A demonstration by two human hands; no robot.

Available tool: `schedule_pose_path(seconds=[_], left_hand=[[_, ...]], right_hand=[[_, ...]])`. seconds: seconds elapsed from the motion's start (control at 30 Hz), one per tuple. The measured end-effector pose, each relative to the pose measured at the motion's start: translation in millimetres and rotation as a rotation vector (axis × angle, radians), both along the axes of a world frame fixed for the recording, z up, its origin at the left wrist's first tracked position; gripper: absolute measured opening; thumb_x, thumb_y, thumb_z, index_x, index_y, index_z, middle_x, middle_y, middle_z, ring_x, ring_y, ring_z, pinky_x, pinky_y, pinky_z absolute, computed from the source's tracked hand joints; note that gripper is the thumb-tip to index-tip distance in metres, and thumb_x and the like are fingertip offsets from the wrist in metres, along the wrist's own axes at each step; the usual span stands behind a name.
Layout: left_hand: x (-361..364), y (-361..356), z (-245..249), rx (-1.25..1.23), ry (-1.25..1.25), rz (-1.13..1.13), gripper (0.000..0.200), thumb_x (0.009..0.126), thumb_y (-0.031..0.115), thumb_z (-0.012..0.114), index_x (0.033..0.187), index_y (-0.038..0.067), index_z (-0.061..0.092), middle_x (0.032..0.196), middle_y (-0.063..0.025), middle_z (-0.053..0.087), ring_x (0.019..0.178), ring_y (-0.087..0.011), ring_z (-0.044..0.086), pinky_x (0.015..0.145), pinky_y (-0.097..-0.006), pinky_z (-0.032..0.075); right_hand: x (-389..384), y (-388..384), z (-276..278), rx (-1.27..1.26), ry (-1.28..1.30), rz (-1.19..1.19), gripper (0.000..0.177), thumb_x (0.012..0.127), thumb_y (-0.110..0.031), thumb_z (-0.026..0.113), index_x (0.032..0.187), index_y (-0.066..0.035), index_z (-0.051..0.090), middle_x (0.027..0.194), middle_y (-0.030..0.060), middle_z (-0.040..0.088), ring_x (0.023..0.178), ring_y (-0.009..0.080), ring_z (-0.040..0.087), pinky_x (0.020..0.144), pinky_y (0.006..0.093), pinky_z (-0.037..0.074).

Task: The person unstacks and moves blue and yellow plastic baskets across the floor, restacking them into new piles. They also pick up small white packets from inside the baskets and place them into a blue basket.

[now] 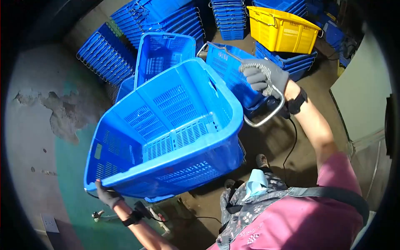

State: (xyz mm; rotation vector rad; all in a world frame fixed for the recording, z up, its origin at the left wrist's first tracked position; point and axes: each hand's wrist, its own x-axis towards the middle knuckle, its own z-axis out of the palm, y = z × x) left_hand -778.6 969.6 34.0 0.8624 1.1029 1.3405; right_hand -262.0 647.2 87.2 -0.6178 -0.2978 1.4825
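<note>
A large blue plastic crate (185, 171) with slotted walls is tilted in front of me, its open top facing up toward me. Nothing lies inside. My left hand (109, 196), in a grey glove, is closed on the rim at the crate's lower left corner. At the other end, my right hand (263, 76), also gloved, has its fingers wrapped around the crate's bent metal handle (278, 109). The left fingers are partly hidden by the rim. A dark device with a cable is strapped at each wrist.
Behind the held crate are another blue crate (166, 52) and a tilted blue one (227, 68). Stacks of nested blue crates (106, 54) line the back. A yellow crate (287, 31) tops a stack at right. A tap (97, 215) and a wall (31, 137) are at left.
</note>
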Motion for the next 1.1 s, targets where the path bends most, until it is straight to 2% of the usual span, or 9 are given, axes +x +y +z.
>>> schedule_pose_path(seconds=[0.2,0.47,0.5,0.6,0.8,0.87,0.93,1.03,1.1], left_hand=[[72,12,121,0.194,0.089,-0.084,0.028,0.075,0.024,0.065,0.093,0.005,0.055,0.081,-0.0016,0.055,0.075,-0.0123,0.053,0.069,-0.0266,0.042],[89,28,123,0.431,0.031,-0.07,0.038,0.084,0.024,0.054,0.114,0.002,0.051,0.111,-0.0035,0.054,0.103,-0.0093,0.045,0.085,-0.0236,0.031],[76,50,110,0.605,0.196,-0.147,0.036,0.085,0.023,0.051,0.115,0.003,0.051,0.113,-0.003,0.053,0.104,-0.009,0.044,0.084,-0.0238,0.03],[88,54,114,0.461,0.107,-0.219,0.032,0.08,0.022,0.058,0.106,0.002,0.055,0.092,-0.0041,0.056,0.082,-0.0107,0.051,0.068,-0.0213,0.035],[221,20,139,0.629,-0.057,-0.47,0.032,0.077,0.024,0.061,0.098,0.001,0.055,0.084,-0.005,0.054,0.078,-0.0145,0.052,0.068,-0.0268,0.043],[252,33,137,1.202,0.444,-0.603,0.037,0.079,0.029,0.059,0.104,0.002,0.054,0.088,-0.0065,0.054,0.083,-0.0143,0.052,0.072,-0.0279,0.044],[306,14,139,0.542,0.488,-0.88,0.045,0.079,0.034,0.057,0.113,0.005,0.049,0.098,-0.0122,0.055,0.09,-0.022,0.054,0.078,-0.033,0.044],[330,-39,90,1.242,1.569,-0.495,0.056,0.076,0.04,0.059,0.117,0.005,0.044,0.108,-0.021,0.05,0.101,-0.0373,0.048,0.084,-0.0404,0.041],[302,-41,36,1.49,1.181,-0.783,0.049,0.071,0.032,0.065,0.11,0.004,0.049,0.106,-0.02,0.051,0.099,-0.0369,0.049,0.083,-0.0399,0.042]], right_hand=[[30,-26,29,0.289,0.302,0.046,0.026,0.093,-0.017,0.029,0.093,0.005,0.042,0.065,-0.004,0.035,0.048,0.0019,0.034,0.04,0.017,0.027],[-6,-104,11,0.32,0.02,-0.205,0.014,0.089,-0.007,0.029,0.087,0.0,0.042,0.067,-0.002,0.034,0.054,0.0042,0.035,0.044,0.0178,0.028],[-20,-114,13,0.166,-0.316,-0.377,0.013,0.087,-0.005,0.03,0.088,0.0,0.042,0.069,-0.0013,0.033,0.055,0.0045,0.034,0.044,0.018,0.027],[-59,-137,7,0.235,0.148,-0.318,0.019,0.093,-0.018,0.03,0.081,-0.006,0.039,0.056,-0.0052,0.031,0.041,0.004,0.031,0.037,0.0199,0.025],[-110,-204,-29,0.201,0.059,-0.701,0.023,0.094,-0.021,0.028,0.079,-0.007,0.039,0.05,-0.0041,0.027,0.036,0.0059,0.028,0.033,0.0209,0.022],[-120,-189,-61,0.28,0.04,-0.734,0.022,0.092,-0.019,0.033,0.072,-0.01,0.039,0.048,-0.0049,0.025,0.034,0.006,0.025,0.031,0.0203,0.02],[-103,-143,-117,0.153,0.005,-0.978,0.022,0.09,-0.016,0.041,0.069,-0.011,0.04,0.048,-0.0054,0.026,0.035,0.0066,0.027,0.033,0.0203,0.021],[-80,-92,-146,0.228,-0.05,-1.094,0.02,0.087,-0.016,0.048,0.068,-0.012,0.041,0.048,-0.0053,0.027,0.038,0.0075,0.03,0.036,0.022,0.024],[-92,-54,-140,0.042,-0.141,-1.206,0.021,0.087,-0.017,0.049,0.068,-0.012,0.04,0.049,-0.0039,0.028,0.04,0.0091,0.03,0.038,0.0236,0.026]])
